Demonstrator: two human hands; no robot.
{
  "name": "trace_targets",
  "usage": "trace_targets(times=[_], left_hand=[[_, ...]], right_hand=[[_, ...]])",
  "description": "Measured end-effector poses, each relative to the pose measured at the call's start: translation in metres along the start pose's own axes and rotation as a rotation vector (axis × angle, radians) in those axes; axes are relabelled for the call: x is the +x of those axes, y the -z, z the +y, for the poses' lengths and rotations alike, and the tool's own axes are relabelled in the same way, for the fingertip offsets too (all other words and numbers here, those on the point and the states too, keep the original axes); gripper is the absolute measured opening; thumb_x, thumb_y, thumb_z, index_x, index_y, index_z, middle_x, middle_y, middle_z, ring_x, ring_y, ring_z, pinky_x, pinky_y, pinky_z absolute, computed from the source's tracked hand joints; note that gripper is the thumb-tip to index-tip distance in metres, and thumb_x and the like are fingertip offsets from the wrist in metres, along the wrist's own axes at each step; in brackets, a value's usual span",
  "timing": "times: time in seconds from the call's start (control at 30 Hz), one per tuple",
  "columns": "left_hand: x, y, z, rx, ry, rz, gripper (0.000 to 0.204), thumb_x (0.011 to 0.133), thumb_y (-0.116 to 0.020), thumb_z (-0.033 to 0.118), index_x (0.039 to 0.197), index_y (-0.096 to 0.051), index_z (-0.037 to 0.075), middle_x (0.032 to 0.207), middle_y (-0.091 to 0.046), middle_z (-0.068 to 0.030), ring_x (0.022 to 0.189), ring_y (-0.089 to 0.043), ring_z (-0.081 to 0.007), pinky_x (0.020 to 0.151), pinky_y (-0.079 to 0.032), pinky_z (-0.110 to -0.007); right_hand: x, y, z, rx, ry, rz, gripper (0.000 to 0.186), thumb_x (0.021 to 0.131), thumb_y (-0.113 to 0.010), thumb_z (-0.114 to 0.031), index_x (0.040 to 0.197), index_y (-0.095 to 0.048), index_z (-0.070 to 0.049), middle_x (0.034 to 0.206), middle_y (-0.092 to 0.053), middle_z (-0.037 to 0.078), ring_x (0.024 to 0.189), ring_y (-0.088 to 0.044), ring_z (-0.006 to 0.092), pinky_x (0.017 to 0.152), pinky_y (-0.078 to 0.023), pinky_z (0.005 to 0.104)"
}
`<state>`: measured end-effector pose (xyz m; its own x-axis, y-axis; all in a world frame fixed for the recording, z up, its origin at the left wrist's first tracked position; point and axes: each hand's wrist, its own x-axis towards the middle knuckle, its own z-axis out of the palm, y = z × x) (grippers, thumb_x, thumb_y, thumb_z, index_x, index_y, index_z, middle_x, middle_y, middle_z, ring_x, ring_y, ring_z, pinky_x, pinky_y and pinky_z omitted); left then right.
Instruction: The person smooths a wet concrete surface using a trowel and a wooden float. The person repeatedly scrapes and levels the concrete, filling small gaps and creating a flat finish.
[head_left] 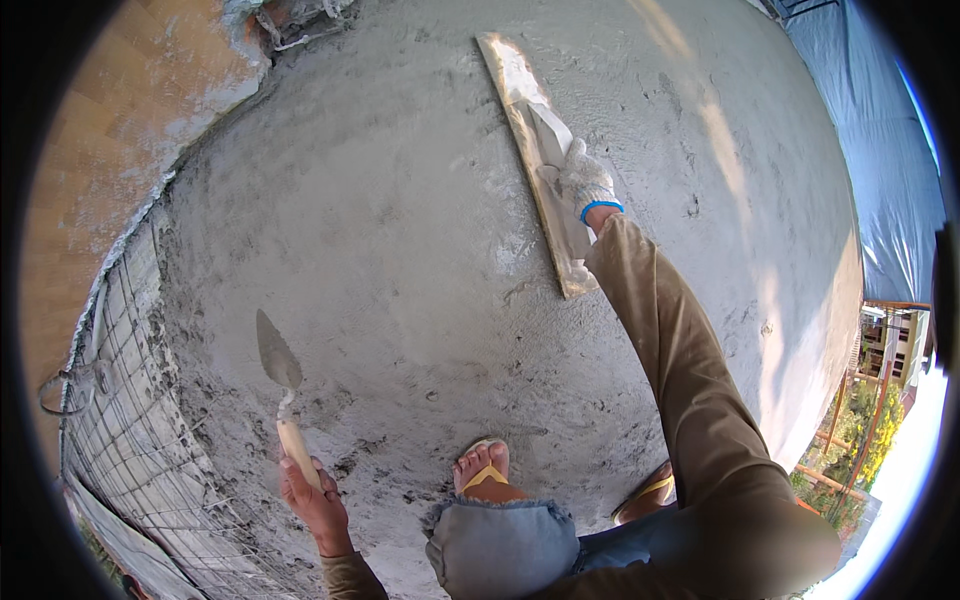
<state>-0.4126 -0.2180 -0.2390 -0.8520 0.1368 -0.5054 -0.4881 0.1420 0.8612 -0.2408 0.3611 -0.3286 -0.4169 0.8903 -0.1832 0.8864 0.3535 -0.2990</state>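
My right hand (583,181), in a white knit glove with a blue cuff, grips the handle of a long wooden float (532,150) pressed flat on wet grey cement (400,220). The float runs from the upper middle down toward my sleeve. My left hand (312,497), bare, is closed on the wooden handle of a pointed metal trowel (276,355) held blade-up over the cement at lower left. My foot in a yellow sandal (484,467) stands on the wet surface between the two hands.
Steel mesh (140,420) lies exposed along the left edge of the slab. An orange brick wall (120,110) rises at upper left. A blue tarp (890,150) hangs at upper right. Past the slab's right edge, greenery and a building (880,380) lie far below.
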Motion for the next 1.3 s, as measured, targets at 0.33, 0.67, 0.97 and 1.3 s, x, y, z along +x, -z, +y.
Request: trace_targets(times=[0.33,0.67,0.97,1.3], left_hand=[[-0.011,-0.047,0.019,-0.050,-0.047,-0.049,0.054,0.112,-0.047,0.039,0.153,-0.047,0.003,0.082,-0.055,-0.0022,0.055,-0.042,-0.0040,0.045,-0.031,-0.019],[-0.008,-0.047,0.010,-0.095,-0.029,-0.155,0.052,0.112,-0.047,0.038,0.153,-0.046,0.006,0.086,-0.057,-0.0043,0.057,-0.044,-0.0055,0.044,-0.033,-0.020],[-0.009,0.024,-0.001,-0.147,0.018,0.019,0.049,0.112,-0.048,0.040,0.148,-0.052,0.007,0.081,-0.058,-0.0031,0.051,-0.042,-0.0063,0.042,-0.031,-0.021],[-0.006,0.107,-0.042,-0.369,0.081,0.352,0.042,0.111,-0.047,0.043,0.125,-0.055,0.005,0.087,-0.059,-0.0045,0.060,-0.047,-0.0082,0.047,-0.036,-0.024]], right_hand=[[-0.107,-0.064,-0.177,-0.011,0.359,-0.320,0.043,0.097,-0.059,-0.015,0.135,-0.049,0.003,0.106,-0.074,0.024,0.102,-0.074,0.0409,0.084,-0.059,0.0508],[-0.112,-0.013,-0.056,-0.193,0.107,-0.236,0.056,0.097,-0.062,-0.023,0.144,-0.042,0.001,0.106,-0.074,0.026,0.097,-0.074,0.0415,0.080,-0.058,0.0523],[-0.079,0.016,0.188,-0.253,-0.277,0.075,0.083,0.088,-0.070,-0.059,0.132,-0.042,0.005,0.109,-0.071,0.033,0.105,-0.068,0.0524,0.088,-0.054,0.0554],[-0.078,-0.066,-0.091,-0.234,0.437,-0.119,0.090,0.086,-0.071,-0.069,0.133,-0.049,0.005,0.101,-0.074,0.025,0.100,-0.071,0.0444,0.080,-0.055,0.0518]])
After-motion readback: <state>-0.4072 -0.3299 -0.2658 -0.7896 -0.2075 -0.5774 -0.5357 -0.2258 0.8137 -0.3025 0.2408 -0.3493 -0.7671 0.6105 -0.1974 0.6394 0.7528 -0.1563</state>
